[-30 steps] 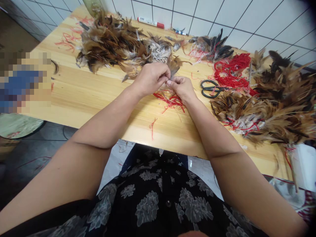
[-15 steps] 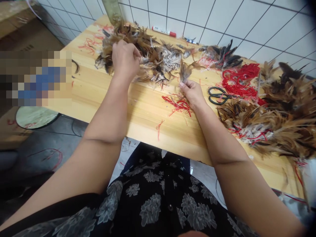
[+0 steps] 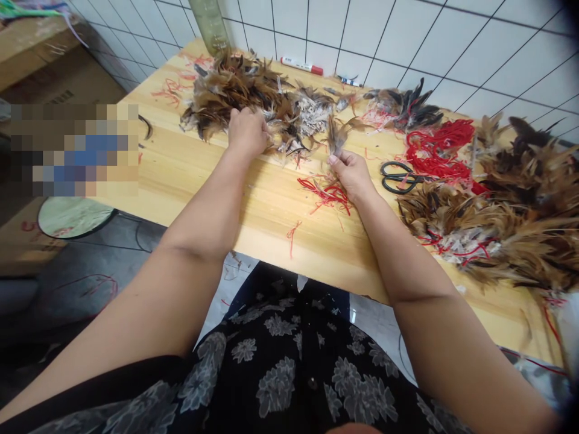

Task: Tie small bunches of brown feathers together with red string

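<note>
My left hand (image 3: 248, 131) is closed at the near edge of a big pile of loose brown feathers (image 3: 226, 90) at the back left of the wooden table (image 3: 190, 175), its fingers curled on some feathers there. My right hand (image 3: 350, 172) pinches a small bunch of brown feathers (image 3: 335, 134) by the quills and holds it upright. Scraps of red thread (image 3: 328, 190) lie on the table just below that hand.
Black scissors (image 3: 398, 176) lie right of my right hand beside a heap of red string (image 3: 441, 147). Tied feather bundles (image 3: 497, 205) fill the right side. A red marker (image 3: 301, 65) lies by the tiled wall. Dark feathers (image 3: 402, 102) sit at the back.
My left hand left the bunch it shared with my right hand, reached into the back-left feather pile, and has now drawn back to that pile's near edge. The right hand kept the bunch.
</note>
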